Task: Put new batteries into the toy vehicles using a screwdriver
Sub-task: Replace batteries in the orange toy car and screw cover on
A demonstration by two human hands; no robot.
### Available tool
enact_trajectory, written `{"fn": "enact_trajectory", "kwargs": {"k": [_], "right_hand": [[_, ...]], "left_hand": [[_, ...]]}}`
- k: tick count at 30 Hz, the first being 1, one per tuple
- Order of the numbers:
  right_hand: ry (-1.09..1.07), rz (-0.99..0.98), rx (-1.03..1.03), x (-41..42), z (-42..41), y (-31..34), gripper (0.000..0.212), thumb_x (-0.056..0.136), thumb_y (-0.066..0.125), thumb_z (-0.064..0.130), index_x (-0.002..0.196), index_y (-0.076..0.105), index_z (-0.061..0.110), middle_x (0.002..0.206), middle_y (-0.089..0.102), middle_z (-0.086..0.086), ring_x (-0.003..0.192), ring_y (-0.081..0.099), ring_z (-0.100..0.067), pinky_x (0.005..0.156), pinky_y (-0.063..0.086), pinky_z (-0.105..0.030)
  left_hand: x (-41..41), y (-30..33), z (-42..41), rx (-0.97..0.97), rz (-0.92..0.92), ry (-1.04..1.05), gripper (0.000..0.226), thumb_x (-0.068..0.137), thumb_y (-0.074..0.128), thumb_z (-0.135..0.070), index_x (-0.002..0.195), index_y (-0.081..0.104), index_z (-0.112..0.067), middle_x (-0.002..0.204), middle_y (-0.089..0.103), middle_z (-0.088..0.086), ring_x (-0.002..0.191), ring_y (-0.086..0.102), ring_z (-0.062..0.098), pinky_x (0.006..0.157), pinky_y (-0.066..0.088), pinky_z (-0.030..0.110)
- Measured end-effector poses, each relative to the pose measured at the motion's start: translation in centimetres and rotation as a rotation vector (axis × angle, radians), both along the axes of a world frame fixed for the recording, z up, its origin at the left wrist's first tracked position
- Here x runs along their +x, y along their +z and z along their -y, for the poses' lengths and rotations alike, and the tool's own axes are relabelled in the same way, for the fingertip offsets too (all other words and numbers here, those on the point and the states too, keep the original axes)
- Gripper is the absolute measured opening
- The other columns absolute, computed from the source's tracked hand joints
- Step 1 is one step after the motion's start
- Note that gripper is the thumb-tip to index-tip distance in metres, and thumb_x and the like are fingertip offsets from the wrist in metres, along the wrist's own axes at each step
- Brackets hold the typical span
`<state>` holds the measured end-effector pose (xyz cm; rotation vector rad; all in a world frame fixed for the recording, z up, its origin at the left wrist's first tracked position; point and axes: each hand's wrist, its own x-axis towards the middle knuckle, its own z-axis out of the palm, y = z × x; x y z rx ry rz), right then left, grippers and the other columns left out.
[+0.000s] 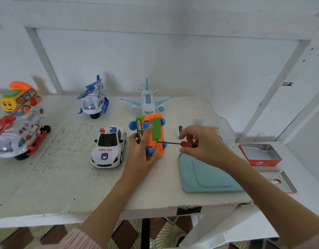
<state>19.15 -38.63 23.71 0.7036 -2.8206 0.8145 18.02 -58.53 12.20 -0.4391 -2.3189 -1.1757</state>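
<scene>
Head view: left hand grips the orange plastic toy bus on its side, exposing the green battery cover; right hand pinches a red-handled screwdriver, tip at the cover's screw.

Both forearms reach up from the near edge and converge at the middle of the scene. The left hand grips an upturned toy bus, thumb on its left side, index finger stretched up across its underside. The right hand, palm down and wrist bent, pinches the red handle of a screwdriver between curled fingers and thumb, pointing left.
</scene>
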Motion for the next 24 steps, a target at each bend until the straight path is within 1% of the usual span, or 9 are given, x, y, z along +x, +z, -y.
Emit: {"fn": "enact_trajectory", "kwargs": {"k": [2,4,7,9,11,13,16,20,24], "right_hand": [[-0.062,0.166,-0.037,0.07,0.17,0.31,0.026,0.084,0.061,0.040,0.101,0.057,0.021,0.076,0.064,-0.001,0.047,0.055,-0.007,0.045,0.042,-0.016],[-0.101,0.247,-0.051,-0.04,0.15,0.14,0.024,0.092,0.048,0.040,0.091,0.055,0.017,0.064,0.063,-0.003,0.033,0.049,-0.004,0.037,0.039,-0.015],[-0.107,0.077,-0.078,-0.31,-0.17,-0.12,0.014,0.087,0.061,0.025,0.096,0.062,0.013,0.060,0.059,0.004,0.049,0.055,-0.006,0.057,0.050,-0.021],[-0.070,0.033,-0.130,-0.33,-0.37,-0.02,0.023,0.077,0.073,0.019,0.098,0.063,0.017,0.068,0.058,0.001,0.057,0.053,-0.005,0.066,0.051,-0.026],[-0.043,0.121,-0.166,-0.20,-0.42,0.32,0.034,0.075,0.075,0.019,0.105,0.061,0.020,0.076,0.057,-0.001,0.054,0.052,-0.004,0.057,0.048,-0.023],[-0.055,0.288,-0.211,0.02,-0.30,0.70,0.030,0.082,0.067,0.030,0.109,0.055,0.024,0.076,0.062,-0.006,0.041,0.054,-0.008,0.041,0.043,-0.020],[-0.091,0.315,-0.113,0.04,-0.35,0.56,0.022,0.094,0.046,0.035,0.095,0.056,0.016,0.062,0.064,-0.008,0.032,0.051,-0.011,0.038,0.042,-0.022],[-0.093,0.105,-0.227,-0.02,-0.51,0.24,0.015,0.082,0.067,0.013,0.097,0.063,0.012,0.069,0.061,-0.004,0.047,0.052,-0.004,0.046,0.047,-0.017],[-0.040,0.244,-0.401,0.19,-0.53,0.59,0.035,0.075,0.074,0.008,0.105,0.060,0.020,0.085,0.062,-0.004,0.061,0.065,-0.017,0.050,0.055,-0.025]], "left_hand": [[0.02,0.06,0.02,-0.006,-0.003,0.003,0.069,0.082,0.042,-0.050,0.142,0.008,-0.045,0.119,0.023,-0.002,0.099,0.035,-0.007,0.087,0.029,0.003],[0.00,0.03,0.04,-0.005,0.002,0.006,0.068,0.082,0.042,-0.051,0.142,0.009,-0.045,0.118,0.022,-0.004,0.102,0.037,0.002,0.088,0.030,0.005],[-0.01,0.04,-0.01,-0.011,0.001,0.014,0.067,0.083,0.043,-0.050,0.142,0.010,-0.045,0.121,0.021,-0.003,0.109,0.039,0.010,0.089,0.029,0.003],[0.04,0.17,-0.01,-0.007,0.002,0.017,0.069,0.085,0.050,-0.043,0.141,0.010,-0.045,0.121,0.023,-0.002,0.106,0.038,0.009,0.086,0.028,0.002],[0.07,0.21,0.03,-0.003,0.007,0.018,0.072,0.088,0.057,-0.034,0.141,0.010,-0.045,0.120,0.023,-0.001,0.104,0.039,0.010,0.085,0.029,0.003],[0.06,0.16,0.05,-0.004,-0.002,0.022,0.073,0.088,0.057,-0.033,0.142,0.010,-0.046,0.119,0.024,-0.002,0.104,0.039,0.010,0.087,0.030,0.005],[0.05,0.16,-0.04,-0.015,0.005,0.029,0.072,0.086,0.054,-0.033,0.141,0.010,-0.045,0.120,0.023,-0.002,0.106,0.040,0.011,0.088,0.029,0.006],[0.08,0.17,0.05,-0.027,-0.020,0.042,0.068,0.084,0.047,-0.047,0.141,0.010,-0.046,0.116,0.025,-0.001,0.102,0.039,0.010,0.085,0.028,0.006],[0.19,0.10,0.14,-0.028,-0.024,0.025,0.069,0.082,0.045,-0.049,0.142,0.010,-0.045,0.115,0.025,-0.002,0.101,0.039,0.010,0.086,0.029,0.007]]}}
